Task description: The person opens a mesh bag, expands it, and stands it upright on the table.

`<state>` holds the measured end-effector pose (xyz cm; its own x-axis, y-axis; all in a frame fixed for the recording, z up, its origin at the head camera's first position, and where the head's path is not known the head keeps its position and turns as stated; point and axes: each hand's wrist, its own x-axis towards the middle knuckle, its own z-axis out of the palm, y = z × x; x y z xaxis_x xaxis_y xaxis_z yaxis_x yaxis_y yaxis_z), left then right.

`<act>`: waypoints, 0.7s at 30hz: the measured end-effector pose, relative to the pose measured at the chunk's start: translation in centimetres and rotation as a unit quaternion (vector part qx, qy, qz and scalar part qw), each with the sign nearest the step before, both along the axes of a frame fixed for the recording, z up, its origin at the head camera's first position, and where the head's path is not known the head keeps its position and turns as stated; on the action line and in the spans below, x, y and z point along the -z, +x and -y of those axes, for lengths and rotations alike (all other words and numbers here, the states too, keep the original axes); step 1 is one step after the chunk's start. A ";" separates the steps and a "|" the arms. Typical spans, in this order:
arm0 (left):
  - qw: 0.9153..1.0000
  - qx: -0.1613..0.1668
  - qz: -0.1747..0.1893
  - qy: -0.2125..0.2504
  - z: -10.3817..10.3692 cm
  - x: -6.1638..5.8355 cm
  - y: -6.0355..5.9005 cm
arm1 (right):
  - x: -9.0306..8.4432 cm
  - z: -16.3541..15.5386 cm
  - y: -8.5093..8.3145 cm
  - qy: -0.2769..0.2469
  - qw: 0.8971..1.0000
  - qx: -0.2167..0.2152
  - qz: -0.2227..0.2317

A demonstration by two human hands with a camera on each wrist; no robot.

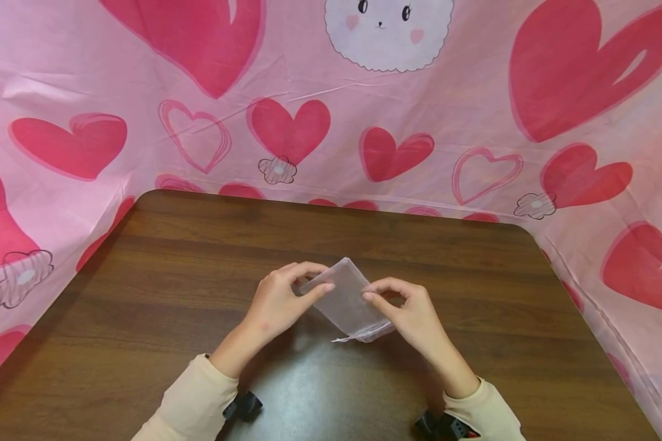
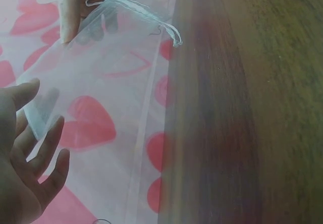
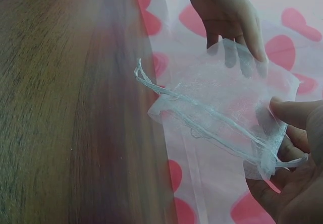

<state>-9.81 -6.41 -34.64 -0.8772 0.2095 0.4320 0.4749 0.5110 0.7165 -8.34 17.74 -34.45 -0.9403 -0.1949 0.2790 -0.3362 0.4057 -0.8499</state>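
Two hands are seen holding one sheer organza pouch (image 1: 346,300) just above the middle of the brown wooden table (image 1: 143,294). The pouch is held slanted, its closed end raised toward the far edge of the table and its gathered mouth turned toward the person. A thin drawstring ribbon (image 3: 151,85) is threaded near that mouth, and its loop is seen hanging free at one side in the right wrist view. The far end of the pouch is pinched by the left hand (image 1: 278,303), thumb on one face and curled fingers (image 3: 247,57) behind the fabric, showing through it. The mouth end is gripped by the right hand (image 1: 410,312), whose thumb and fingers are closed narrowly on the ruffled edge; in the right wrist view the thumb (image 3: 290,110) is seen pressed on the hem. Cream sleeves (image 1: 198,398) are worn on both arms, and dark wrist mounts (image 1: 243,405) are visible beneath them, nearer the person than the pouch. Behind and to both sides of the table, a pink cloth (image 1: 331,92) printed with red hearts and a white cartoon face (image 1: 388,30) is hung as a backdrop.
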 end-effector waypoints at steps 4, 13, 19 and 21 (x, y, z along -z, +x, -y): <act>1.000 0.001 0.002 0.003 -0.1 0.0 0.1 | 0.0 0.0 0.1 0.004 1.000 0.003 0.003; 1.000 0.001 -0.017 0.001 -0.1 0.1 -0.1 | 0.0 0.1 0.0 0.000 1.000 -0.004 -0.003; 1.000 -0.001 -0.019 -0.001 -0.1 -0.1 -0.1 | -0.1 0.1 0.0 0.002 1.000 -0.009 -0.005; 1.000 0.001 -0.017 0.001 -0.1 -0.2 -0.1 | -0.1 0.1 0.0 0.004 1.000 -0.008 -0.003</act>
